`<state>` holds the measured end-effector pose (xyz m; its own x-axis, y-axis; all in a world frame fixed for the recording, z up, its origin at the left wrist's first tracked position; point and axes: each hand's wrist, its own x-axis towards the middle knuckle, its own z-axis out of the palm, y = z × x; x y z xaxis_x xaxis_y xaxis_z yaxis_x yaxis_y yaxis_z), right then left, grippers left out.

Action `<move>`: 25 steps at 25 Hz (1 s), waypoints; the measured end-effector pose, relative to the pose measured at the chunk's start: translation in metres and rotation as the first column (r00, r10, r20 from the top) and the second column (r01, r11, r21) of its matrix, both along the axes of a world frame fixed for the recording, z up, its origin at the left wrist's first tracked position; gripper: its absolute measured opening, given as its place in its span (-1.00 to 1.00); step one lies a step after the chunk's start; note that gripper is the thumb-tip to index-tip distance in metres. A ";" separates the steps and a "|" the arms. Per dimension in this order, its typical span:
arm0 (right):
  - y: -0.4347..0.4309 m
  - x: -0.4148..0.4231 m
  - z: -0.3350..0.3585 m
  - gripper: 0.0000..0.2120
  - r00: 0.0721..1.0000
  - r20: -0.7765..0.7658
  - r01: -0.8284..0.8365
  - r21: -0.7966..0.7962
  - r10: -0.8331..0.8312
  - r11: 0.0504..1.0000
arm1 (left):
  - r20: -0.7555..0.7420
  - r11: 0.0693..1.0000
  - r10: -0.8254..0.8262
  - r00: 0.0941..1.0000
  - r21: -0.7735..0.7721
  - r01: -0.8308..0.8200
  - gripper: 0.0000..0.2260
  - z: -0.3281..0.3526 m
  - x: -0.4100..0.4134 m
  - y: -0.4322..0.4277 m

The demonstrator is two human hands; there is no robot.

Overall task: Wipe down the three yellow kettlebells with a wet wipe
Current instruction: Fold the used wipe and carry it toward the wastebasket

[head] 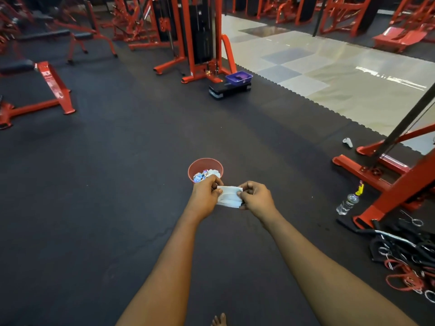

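Folded wet wipe (229,196) between left hand (204,196), right hand (257,199)

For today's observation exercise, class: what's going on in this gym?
A person holds a white wet wipe between both hands, the left hand and right hand each pinching an end, near a red bin of scraps on the dark floor. Nothing is being wiped yet.
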<state>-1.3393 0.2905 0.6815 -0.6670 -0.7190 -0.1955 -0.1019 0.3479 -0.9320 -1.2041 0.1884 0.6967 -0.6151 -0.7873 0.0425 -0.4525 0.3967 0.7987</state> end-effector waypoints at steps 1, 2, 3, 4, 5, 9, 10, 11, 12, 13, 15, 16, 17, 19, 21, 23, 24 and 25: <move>-0.014 -0.014 0.001 -0.91 1.000 0.008 0.001 0.001 -0.001 1.000 | 0.008 1.000 0.007 1.000 0.001 -0.007 -0.89 0.001 -0.014 -0.014; -0.026 -0.027 -0.001 -0.91 1.000 0.012 -0.001 0.004 0.001 1.000 | 0.018 1.000 0.013 1.000 -0.007 -0.013 -0.90 0.000 -0.027 -0.026; -0.038 -0.040 -0.003 -0.91 1.000 0.015 -0.012 0.009 0.012 1.000 | 0.028 1.000 0.015 0.999 -0.015 -0.015 -0.90 -0.001 -0.039 -0.037; -0.052 -0.054 -0.004 -0.92 1.000 0.015 -0.028 0.018 0.028 0.999 | 0.041 1.000 0.017 0.999 -0.021 -0.016 -0.90 -0.002 -0.053 -0.048; -0.066 -0.069 -0.006 -0.92 0.999 0.007 -0.043 0.030 0.043 0.999 | 0.054 0.999 0.025 0.998 -0.032 -0.024 -0.89 -0.004 -0.066 -0.061; -0.128 -0.137 -0.006 -0.93 0.992 -0.013 -0.124 0.003 0.124 0.992 | 0.037 0.994 0.101 0.994 -0.048 -0.099 -0.90 -0.004 -0.127 -0.109; -0.142 -0.152 -0.003 -0.92 0.989 -0.025 -0.148 0.006 0.148 0.989 | 0.034 0.991 0.128 0.991 -0.056 -0.126 -0.91 -0.002 -0.142 -0.120; -0.156 -0.170 0.001 -0.92 0.985 -0.021 -0.171 0.012 0.171 0.985 | 0.028 0.987 0.158 0.987 -0.042 -0.157 -0.91 0.001 -0.156 -0.130; -0.169 -0.184 0.002 -0.93 0.981 -0.016 -0.191 0.011 0.191 0.982 | 0.027 0.983 0.181 0.983 -0.023 -0.181 -0.90 0.005 -0.168 -0.137; -0.183 -0.197 0.003 -0.93 0.977 -0.032 -0.212 0.006 0.212 0.977 | 0.029 0.979 0.203 0.979 -0.024 -0.203 -0.89 0.009 -0.178 -0.145; -0.211 -0.221 0.006 -0.95 0.964 -0.044 -0.264 0.000 0.263 0.965 | 0.018 0.969 0.245 0.969 -0.008 -0.245 -0.89 0.009 -0.197 -0.166; -0.227 -0.231 0.005 -0.94 0.961 -0.028 -0.275 0.007 0.276 0.961 | 0.014 0.964 0.265 0.964 0.018 -0.266 -0.89 0.007 -0.206 -0.180; -0.241 -0.238 0.003 -0.94 0.956 -0.017 -0.292 0.013 0.292 0.956 | 0.025 0.959 0.283 0.959 0.031 -0.283 -0.89 0.006 -0.211 -0.190; -0.271 -0.248 -0.006 -0.93 0.945 -0.016 -0.327 0.028 0.328 0.945 | 0.055 0.948 0.316 0.947 0.026 -0.318 -0.89 -0.005 -0.219 -0.217; -0.310 -0.255 -0.019 -0.94 0.936 0.002 -0.351 0.057 0.352 0.935 | 0.065 0.936 0.344 0.937 0.056 -0.348 -0.87 -0.021 -0.225 -0.254; -0.353 -0.260 -0.034 -0.93 0.931 -0.005 -0.364 0.093 0.366 0.927 | 0.090 0.932 0.353 0.931 0.055 -0.359 -0.85 -0.037 -0.230 -0.294; -0.376 -0.262 -0.042 -0.93 0.930 0.000 -0.365 0.104 0.367 0.925 | 0.090 0.928 0.360 0.929 0.068 -0.366 -0.84 -0.046 -0.231 -0.316; -0.399 -0.262 -0.051 -0.93 0.931 0.010 -0.364 0.115 0.366 0.924 | 0.094 0.924 0.365 0.926 0.084 -0.373 -0.84 -0.055 -0.231 -0.338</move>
